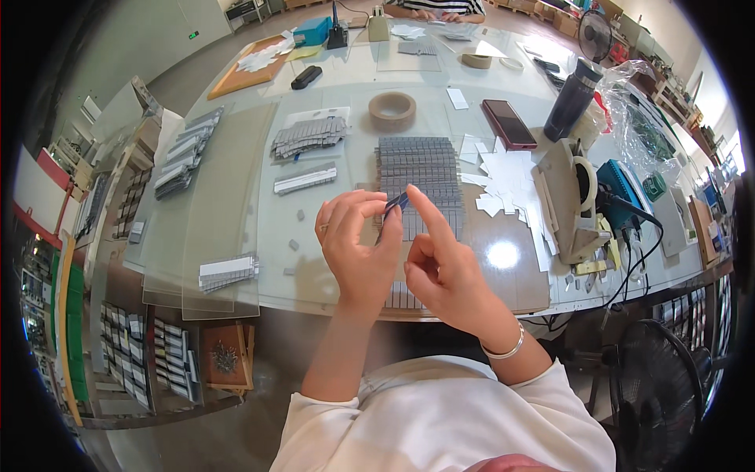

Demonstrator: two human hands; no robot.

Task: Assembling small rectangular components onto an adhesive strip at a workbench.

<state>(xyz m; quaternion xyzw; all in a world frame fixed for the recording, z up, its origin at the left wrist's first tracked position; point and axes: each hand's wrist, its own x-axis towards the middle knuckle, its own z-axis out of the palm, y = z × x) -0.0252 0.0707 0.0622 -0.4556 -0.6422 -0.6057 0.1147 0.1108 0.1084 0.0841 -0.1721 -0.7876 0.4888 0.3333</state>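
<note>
My left hand (pixel 358 256) pinches a small dark blue strip-like piece (pixel 399 202) between thumb and fingers, above the middle of the table. My right hand (pixel 450 287) is beside it, its index finger stretched out and its tip at the end of that piece. The other fingers of the right hand are curled in against the thumb; whatever they hold, if anything, is hidden. Under and behind both hands lies a sheet of small grey blocks in close rows (pixel 417 161) on a brown board (pixel 515 282), partly covered by my hands.
Stacks of grey strips (pixel 311 138) and white-topped strips (pixel 228 272) lie to the left. A tape roll (pixel 392 110), phone (pixel 509 123), dark bottle (pixel 572 101) and white paper pieces (pixel 503 177) are farther back and right. Cables (pixel 654 244) hang at right. Another person (pixel 440 9) sits opposite.
</note>
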